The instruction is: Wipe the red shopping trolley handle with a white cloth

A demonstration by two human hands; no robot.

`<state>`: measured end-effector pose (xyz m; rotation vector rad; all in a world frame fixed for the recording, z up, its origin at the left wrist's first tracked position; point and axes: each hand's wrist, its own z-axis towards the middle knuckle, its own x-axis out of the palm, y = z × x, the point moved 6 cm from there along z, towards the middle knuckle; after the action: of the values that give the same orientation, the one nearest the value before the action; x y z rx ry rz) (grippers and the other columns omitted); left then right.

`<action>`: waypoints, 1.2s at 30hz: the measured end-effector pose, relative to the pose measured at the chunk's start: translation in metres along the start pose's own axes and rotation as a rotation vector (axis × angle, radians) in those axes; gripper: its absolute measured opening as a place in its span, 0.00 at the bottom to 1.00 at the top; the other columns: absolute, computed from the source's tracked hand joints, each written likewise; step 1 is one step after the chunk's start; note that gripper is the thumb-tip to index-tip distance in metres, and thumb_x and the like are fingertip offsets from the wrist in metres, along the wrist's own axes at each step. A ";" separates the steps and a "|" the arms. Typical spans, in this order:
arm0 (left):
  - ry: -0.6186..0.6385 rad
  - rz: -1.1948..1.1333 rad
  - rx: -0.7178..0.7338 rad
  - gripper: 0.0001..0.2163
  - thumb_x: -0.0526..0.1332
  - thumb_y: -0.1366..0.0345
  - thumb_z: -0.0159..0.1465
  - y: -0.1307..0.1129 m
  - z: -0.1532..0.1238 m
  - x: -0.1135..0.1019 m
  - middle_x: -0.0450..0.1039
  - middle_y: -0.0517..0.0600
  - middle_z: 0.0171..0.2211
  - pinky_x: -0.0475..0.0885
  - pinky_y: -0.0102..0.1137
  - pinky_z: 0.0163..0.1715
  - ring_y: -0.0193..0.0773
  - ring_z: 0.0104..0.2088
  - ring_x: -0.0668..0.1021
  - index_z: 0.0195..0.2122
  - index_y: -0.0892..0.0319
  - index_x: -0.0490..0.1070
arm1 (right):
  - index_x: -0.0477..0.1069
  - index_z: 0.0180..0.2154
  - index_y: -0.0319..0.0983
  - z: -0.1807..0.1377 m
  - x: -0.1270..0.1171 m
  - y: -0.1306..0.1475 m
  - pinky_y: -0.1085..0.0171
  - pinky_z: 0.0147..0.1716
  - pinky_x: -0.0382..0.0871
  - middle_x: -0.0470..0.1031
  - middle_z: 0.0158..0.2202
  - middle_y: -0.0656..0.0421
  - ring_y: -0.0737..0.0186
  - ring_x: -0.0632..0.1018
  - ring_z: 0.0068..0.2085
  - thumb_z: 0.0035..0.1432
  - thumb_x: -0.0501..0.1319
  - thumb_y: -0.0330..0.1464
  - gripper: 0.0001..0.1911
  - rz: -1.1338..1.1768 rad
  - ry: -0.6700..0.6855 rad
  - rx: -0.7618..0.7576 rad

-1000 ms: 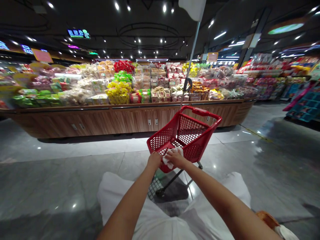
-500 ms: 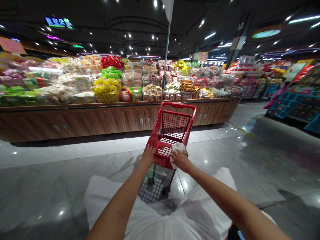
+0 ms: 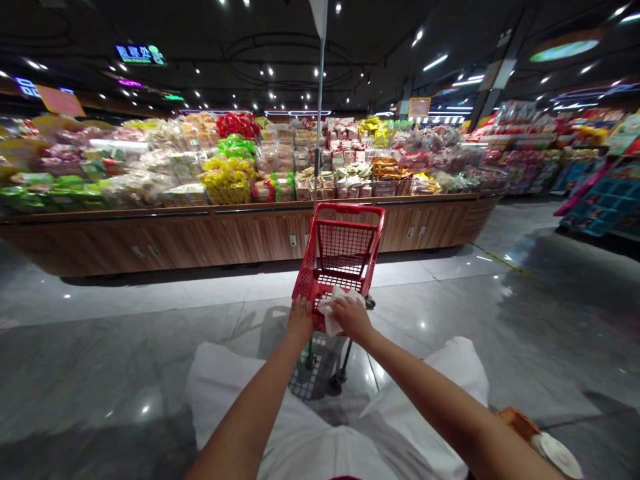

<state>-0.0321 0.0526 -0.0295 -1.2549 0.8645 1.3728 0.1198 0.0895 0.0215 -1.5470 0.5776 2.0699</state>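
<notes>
A small red plastic shopping cart point(image 3: 345, 250) stands on the grey floor in front of me, with a tall grey pole point(image 3: 319, 113) rising from its front. My left hand point(image 3: 300, 319) grips the near rim of the cart at its left corner. My right hand point(image 3: 351, 318) is closed on a crumpled white cloth point(image 3: 333, 312) and presses it against the near rim. The cart's basket looks empty apart from the cloth at its edge.
A long wooden display counter point(image 3: 240, 233) piled with bagged snacks runs across the aisle ahead. More shelves of packaged goods point(image 3: 530, 143) and blue crates point(image 3: 600, 207) stand at the right. Glossy tiled floor point(image 3: 125, 340) spreads to both sides.
The cart swung from angled right to facing straight ahead, closer to the counter. Both hands stayed on the near rim, the right one shifting the cloth slightly along it.
</notes>
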 end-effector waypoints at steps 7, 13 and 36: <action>0.008 -0.022 0.031 0.29 0.64 0.62 0.55 0.002 -0.007 0.002 0.60 0.62 0.61 0.50 0.47 0.64 0.53 0.66 0.53 0.57 0.62 0.58 | 0.71 0.47 0.44 -0.006 0.006 -0.016 0.42 0.59 0.38 0.60 0.62 0.50 0.44 0.57 0.63 0.57 0.62 0.44 0.18 -0.110 -0.054 0.041; -0.028 0.018 -0.022 0.31 0.65 0.64 0.53 -0.003 -0.008 0.004 0.58 0.65 0.62 0.49 0.46 0.65 0.56 0.66 0.53 0.56 0.67 0.59 | 0.59 0.60 0.43 -0.002 0.025 -0.003 0.43 0.53 0.50 0.71 0.46 0.48 0.48 0.69 0.48 0.60 0.58 0.39 0.28 -0.128 0.043 0.092; -0.023 -0.015 -0.019 0.26 0.56 0.71 0.58 -0.024 -0.012 0.010 0.58 0.62 0.63 0.49 0.50 0.64 0.55 0.66 0.51 0.59 0.65 0.59 | 0.59 0.59 0.44 0.010 0.039 0.025 0.52 0.46 0.58 0.71 0.45 0.50 0.51 0.68 0.46 0.65 0.49 0.33 0.21 -0.144 -0.064 0.056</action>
<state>-0.0057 0.0484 -0.0382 -1.2553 0.8268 1.3839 0.0879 0.0806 -0.0120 -1.4423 0.4814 1.9705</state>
